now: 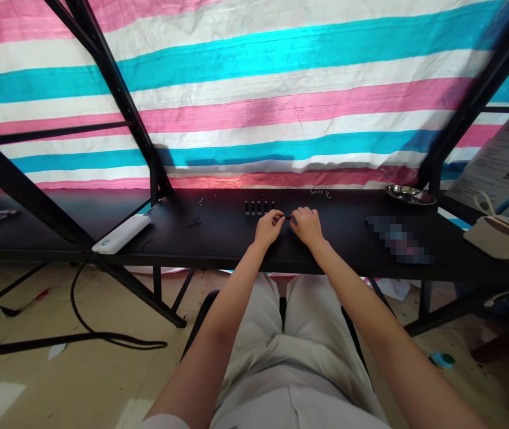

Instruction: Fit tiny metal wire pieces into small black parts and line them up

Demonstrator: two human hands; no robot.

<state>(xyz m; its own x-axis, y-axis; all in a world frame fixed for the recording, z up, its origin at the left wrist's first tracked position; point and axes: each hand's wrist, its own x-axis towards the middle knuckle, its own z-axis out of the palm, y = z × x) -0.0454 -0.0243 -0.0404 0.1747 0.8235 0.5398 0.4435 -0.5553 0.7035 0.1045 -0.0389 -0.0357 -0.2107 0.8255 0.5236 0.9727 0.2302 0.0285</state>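
Over the black table, my left hand and my right hand face each other with fingers pinched. Between their fingertips runs a small dark piece, too small to name, with an end in each hand. Just beyond my left hand stands a row of several small black cylinders with pale lower ends. Further back, past my right hand, lie several tiny pale pieces in a line. Thin dark scraps lie to the left of my hands.
A white oblong device rests at the table's left end, near a black metal frame post. On the right are a shiny metal dish, a blurred flat packet and a beige pouch. A striped sheet hangs behind.
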